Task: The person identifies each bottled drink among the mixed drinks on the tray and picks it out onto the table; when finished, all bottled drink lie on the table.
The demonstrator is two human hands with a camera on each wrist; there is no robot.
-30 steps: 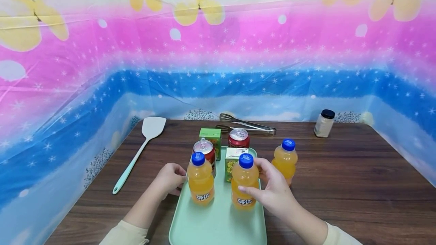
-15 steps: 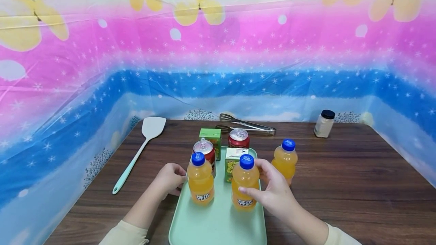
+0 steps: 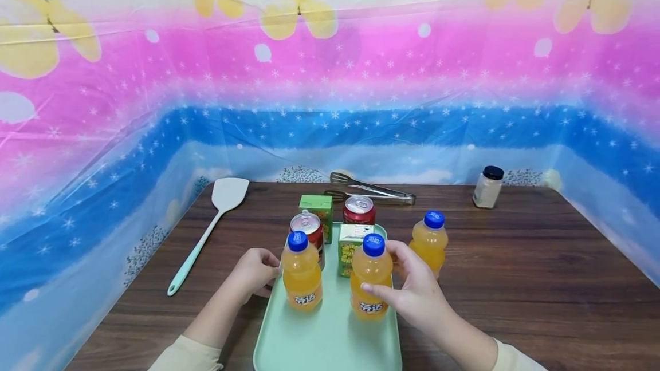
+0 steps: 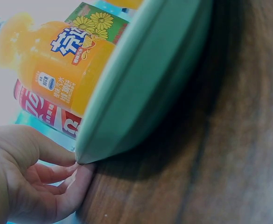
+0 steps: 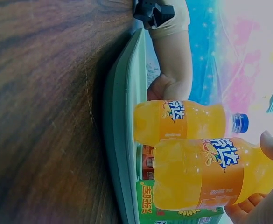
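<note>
My left hand (image 3: pixel 254 273) pinches the left rim of a pale green tray (image 3: pixel 325 342), thumb and fingers at its edge in the left wrist view. Around an orange soda bottle (image 3: pixel 371 276) with a blue cap curl the thumb and fingers of my right hand (image 3: pixel 420 291). In the right wrist view that bottle's base looks slightly above the tray. A second orange soda bottle (image 3: pixel 302 279) stands upright on the tray's left side. Behind the bottles are two red soda cans (image 3: pixel 359 210) and two green drink cartons (image 3: pixel 346 253), partly hidden.
To the right of the tray, a third orange soda bottle (image 3: pixel 429 245) stands on the wooden table (image 3: pixel 515 279). A white spatula (image 3: pixel 219 216) lies at left, metal tongs (image 3: pixel 381 189) at the back. A black-lidded jar (image 3: pixel 488 188) stands back right, before a patterned curtain (image 3: pixel 330 73).
The head view has shifted slightly. The bottle in my right hand has moved very little, slightly right relative to the tray. My left hand stays at the rim.
</note>
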